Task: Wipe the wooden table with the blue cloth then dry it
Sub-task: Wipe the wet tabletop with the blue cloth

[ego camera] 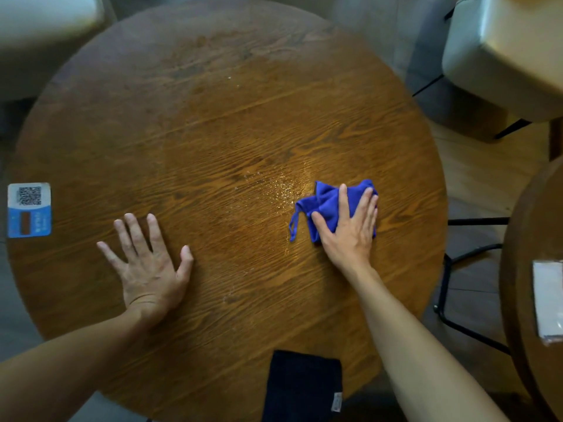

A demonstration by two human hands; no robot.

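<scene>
A round wooden table fills the view. The blue cloth lies bunched on its right side, with a loop trailing off its left edge. My right hand presses flat on top of the cloth, fingers spread. A patch of small water droplets glistens on the wood just left of the cloth. My left hand rests flat on the table's left part, fingers apart, holding nothing.
A dark folded cloth hangs over the table's near edge. A QR-code sticker sits at the left rim. Light chairs stand at the far left and far right. Another wooden table with black metal legs is at right.
</scene>
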